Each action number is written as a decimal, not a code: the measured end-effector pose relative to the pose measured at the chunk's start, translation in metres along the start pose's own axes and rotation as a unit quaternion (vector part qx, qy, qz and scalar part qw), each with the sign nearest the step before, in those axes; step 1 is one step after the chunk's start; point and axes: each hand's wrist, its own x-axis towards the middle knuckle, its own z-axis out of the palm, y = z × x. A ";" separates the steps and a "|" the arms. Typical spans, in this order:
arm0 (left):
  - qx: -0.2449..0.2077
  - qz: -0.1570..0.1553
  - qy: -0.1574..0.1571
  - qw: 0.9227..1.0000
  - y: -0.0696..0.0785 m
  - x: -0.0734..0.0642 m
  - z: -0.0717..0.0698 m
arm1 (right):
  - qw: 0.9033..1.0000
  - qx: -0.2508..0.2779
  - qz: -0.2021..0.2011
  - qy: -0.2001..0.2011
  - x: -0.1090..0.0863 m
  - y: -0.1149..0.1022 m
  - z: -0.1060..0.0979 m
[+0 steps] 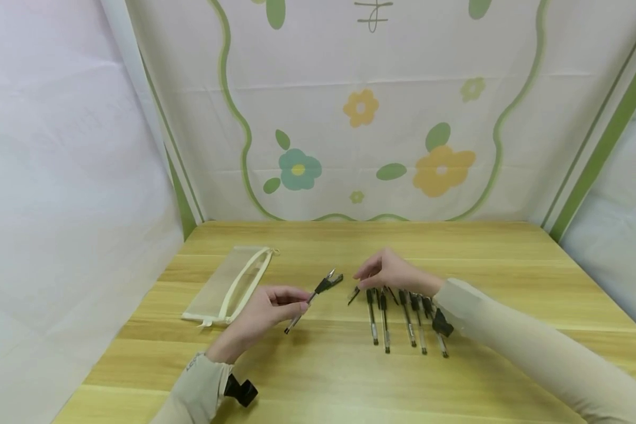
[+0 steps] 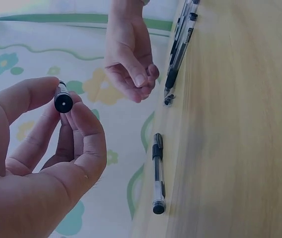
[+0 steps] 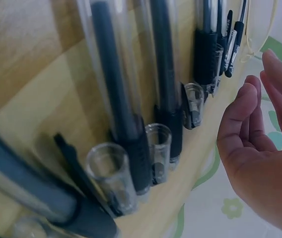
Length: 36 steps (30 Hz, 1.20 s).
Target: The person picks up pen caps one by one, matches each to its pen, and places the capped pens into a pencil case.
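My left hand (image 1: 275,309) pinches a clear-barrelled gel pen (image 1: 308,303) with a black grip between thumb and fingers, its front end pointing up and right; in the left wrist view its black end plug (image 2: 63,103) faces the camera. Another pen (image 2: 158,173) lies on the table below that hand. My right hand (image 1: 387,272) hovers at the far end of a row of pens (image 1: 384,324), fingers loosely bent and nothing visible between them. In the right wrist view, clear caps (image 3: 112,171) sit beside the black grips of these pens.
Left of the left hand lies a translucent beige zip pouch (image 1: 214,282) on the wooden table (image 1: 318,383). A flower-patterned cloth (image 1: 403,118) hangs behind the far table edge. A black wrist camera (image 1: 241,390) sits under the left cuff.
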 end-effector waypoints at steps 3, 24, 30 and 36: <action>0.008 -0.004 0.000 1.000 -0.001 0.000 0.000 | 1.000 0.000 0.000 0.000 0.002 0.002 0.002; 0.002 -0.038 -0.002 0.999 -0.001 -0.001 0.002 | 0.998 -0.063 -0.016 -0.001 0.010 0.010 0.005; -0.001 -0.039 -0.006 0.999 0.000 -0.001 0.001 | 0.997 -0.075 -0.017 -0.015 0.013 0.011 0.006; -0.001 -0.042 -0.007 0.999 0.001 -0.002 0.001 | 0.997 -0.073 -0.016 -0.035 0.014 0.011 0.009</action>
